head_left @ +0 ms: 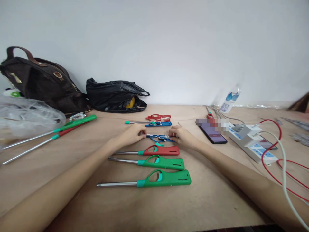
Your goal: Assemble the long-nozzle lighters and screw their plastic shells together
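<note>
- A blue lighter casing [158,138], its inner parts exposed, is on the table [207,196] between the hands.
- The left hand [132,132] pinches its left end, the right hand [182,135] its right, probably to steady it.
- Nearer lie a red gas lighter [169,150] and two green gas lighters [172,178], nozzles leftward, seemingly aligned for easy reach.
- Farther lie a second blue casing [166,123] and red casing parts [159,117], apparently sorted by colour.
- Right, a smartphone [214,137] sits beside a power strip [259,150], perhaps for charging.
</note>
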`<action>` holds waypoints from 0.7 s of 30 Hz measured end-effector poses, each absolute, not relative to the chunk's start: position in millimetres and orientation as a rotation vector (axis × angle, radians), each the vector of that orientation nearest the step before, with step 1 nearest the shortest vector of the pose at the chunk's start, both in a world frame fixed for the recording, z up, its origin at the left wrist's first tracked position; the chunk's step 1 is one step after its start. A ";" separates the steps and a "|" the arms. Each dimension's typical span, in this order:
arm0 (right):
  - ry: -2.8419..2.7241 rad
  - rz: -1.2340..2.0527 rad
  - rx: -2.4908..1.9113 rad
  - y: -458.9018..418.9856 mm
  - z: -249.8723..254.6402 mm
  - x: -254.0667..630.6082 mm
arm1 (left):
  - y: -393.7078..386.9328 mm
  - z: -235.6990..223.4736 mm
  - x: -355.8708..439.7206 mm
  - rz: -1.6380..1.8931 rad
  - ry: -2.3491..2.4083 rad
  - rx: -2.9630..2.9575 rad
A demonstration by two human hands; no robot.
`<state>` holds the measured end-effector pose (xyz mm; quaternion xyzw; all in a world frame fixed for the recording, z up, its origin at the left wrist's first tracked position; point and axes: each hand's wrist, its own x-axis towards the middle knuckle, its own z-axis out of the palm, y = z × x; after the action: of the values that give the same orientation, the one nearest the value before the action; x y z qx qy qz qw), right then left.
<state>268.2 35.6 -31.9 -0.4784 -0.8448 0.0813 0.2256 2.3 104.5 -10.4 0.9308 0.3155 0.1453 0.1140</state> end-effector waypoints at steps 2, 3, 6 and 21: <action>-2.324 0.222 -1.324 35.3 -32.6 268.0 | 104.1 -11.8 2.4 0.426 0.911 2.732; -2.321 0.223 -1.330 35.0 -32.7 267.7 | 103.6 -12.0 2.5 0.419 0.894 2.736; -2.316 0.228 -1.346 34.1 -32.3 266.8 | 100.9 -10.2 3.6 0.379 0.848 2.794; -2.339 0.215 -1.345 34.3 -30.6 266.7 | 87.7 -13.9 9.7 0.099 0.841 3.322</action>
<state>266.7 34.3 -30.6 -0.4854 -0.8437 0.0775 0.2158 9.7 87.7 -13.9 0.9590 0.2429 0.0287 -0.1428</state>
